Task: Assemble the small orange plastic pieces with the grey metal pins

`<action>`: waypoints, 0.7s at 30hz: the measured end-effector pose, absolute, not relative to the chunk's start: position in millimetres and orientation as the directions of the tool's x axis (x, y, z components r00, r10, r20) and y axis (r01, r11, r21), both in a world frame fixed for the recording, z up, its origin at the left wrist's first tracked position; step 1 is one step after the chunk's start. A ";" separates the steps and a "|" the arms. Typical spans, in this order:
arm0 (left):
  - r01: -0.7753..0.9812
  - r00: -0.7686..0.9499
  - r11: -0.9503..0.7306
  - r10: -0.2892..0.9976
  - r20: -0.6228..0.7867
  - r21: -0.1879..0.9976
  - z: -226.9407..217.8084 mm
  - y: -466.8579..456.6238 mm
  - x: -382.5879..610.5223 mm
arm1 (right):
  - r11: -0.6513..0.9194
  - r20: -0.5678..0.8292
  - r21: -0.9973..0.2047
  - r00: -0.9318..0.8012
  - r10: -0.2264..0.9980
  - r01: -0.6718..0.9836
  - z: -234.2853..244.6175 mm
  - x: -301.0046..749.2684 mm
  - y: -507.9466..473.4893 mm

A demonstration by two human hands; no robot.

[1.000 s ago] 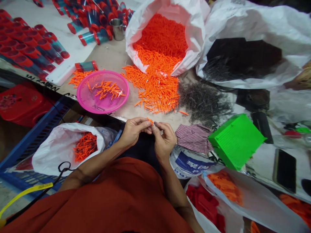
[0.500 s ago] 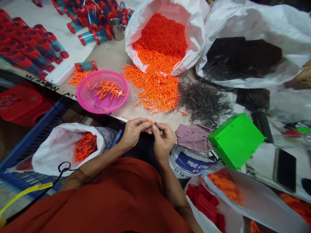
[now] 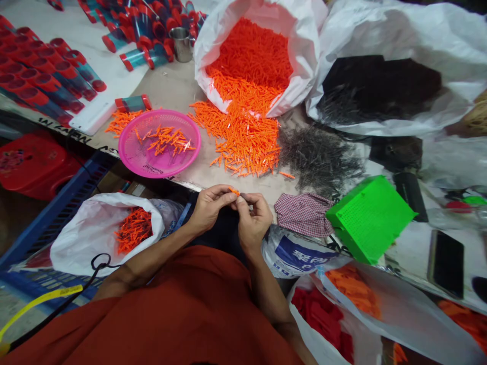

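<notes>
My left hand point(image 3: 208, 207) and my right hand point(image 3: 254, 219) meet at the near edge of the table, fingertips together. The left hand pinches a small orange plastic piece point(image 3: 233, 191). The right hand's fingers are closed against it, holding something thin and dark that I cannot make out. Just beyond the hands lies a loose heap of orange pieces point(image 3: 243, 137) spilling from a white bag point(image 3: 300, 30). A pile of thin dark metal pins point(image 3: 319, 157) lies to its right. A pink basket point(image 3: 131, 152) with several orange pieces stands at the left.
Red-capped clear tubes point(image 3: 45, 76) fill the far left. A metal cup point(image 3: 182, 44), a checked cloth point(image 3: 302, 215), a green box point(image 3: 369, 220) and a phone point(image 3: 445, 263) lie around. A white bag with orange pieces point(image 3: 95, 233) sits below left, and a large bag of dark pins point(image 3: 380, 91) at back right.
Both hands have stayed together at the table edge, shifting only slightly; the fingers have worked the orange piece a little. Nothing else moved.
</notes>
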State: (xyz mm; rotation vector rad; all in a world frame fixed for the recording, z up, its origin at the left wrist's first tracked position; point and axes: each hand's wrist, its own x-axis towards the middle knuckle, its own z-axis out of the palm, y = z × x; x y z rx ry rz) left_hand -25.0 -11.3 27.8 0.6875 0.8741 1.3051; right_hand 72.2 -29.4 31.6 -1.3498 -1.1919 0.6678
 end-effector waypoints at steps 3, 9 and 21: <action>-0.500 0.059 0.167 0.986 -0.159 0.850 28.7 -9.3 -27.1 | 0.202 0.307 -0.925 0.319 0.897 0.321 33.8 71.8 -30.6; -0.502 0.056 0.162 0.986 -0.155 0.849 30.5 -7.6 -29.8 | 0.245 0.392 -0.878 0.325 0.861 0.411 37.3 67.8 -32.9; -0.586 0.088 0.200 0.979 -0.184 0.785 33.7 -7.5 -29.2 | 0.291 0.403 -0.874 0.245 0.882 0.390 37.3 70.6 -30.1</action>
